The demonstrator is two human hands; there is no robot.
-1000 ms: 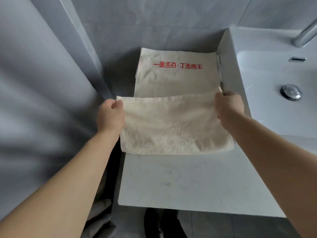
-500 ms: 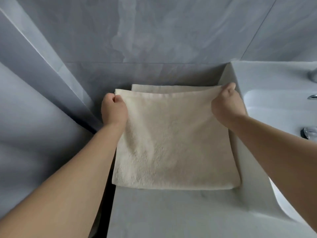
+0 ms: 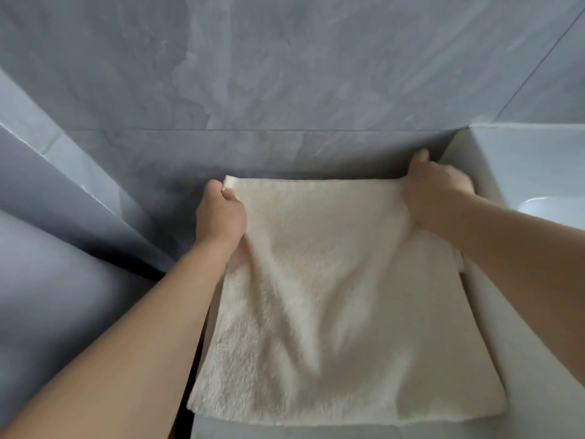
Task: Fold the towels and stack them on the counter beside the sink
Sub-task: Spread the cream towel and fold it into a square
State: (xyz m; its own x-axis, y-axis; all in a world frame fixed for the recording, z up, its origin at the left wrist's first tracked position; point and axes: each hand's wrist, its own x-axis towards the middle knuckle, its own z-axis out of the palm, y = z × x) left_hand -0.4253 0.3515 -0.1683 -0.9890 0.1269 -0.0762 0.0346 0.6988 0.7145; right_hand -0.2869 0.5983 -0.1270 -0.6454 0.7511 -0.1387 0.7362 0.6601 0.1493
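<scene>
The cream towel point(image 3: 332, 296) lay folded on the counter point(image 3: 316, 432), pulled back toward the wall point(image 3: 285, 74) at twelve o'clock. The left hand point(image 3: 221, 213) pinched its far corner at ten o'clock and the right hand point(image 3: 433, 188) gripped the other at two o'clock, probably to square the fold. The sink point(image 3: 522, 172) crowded three o'clock; bare counter showed only at six o'clock.

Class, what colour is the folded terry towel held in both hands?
Plain cream, no pattern visible, on the folded terry towel; head view.
</scene>
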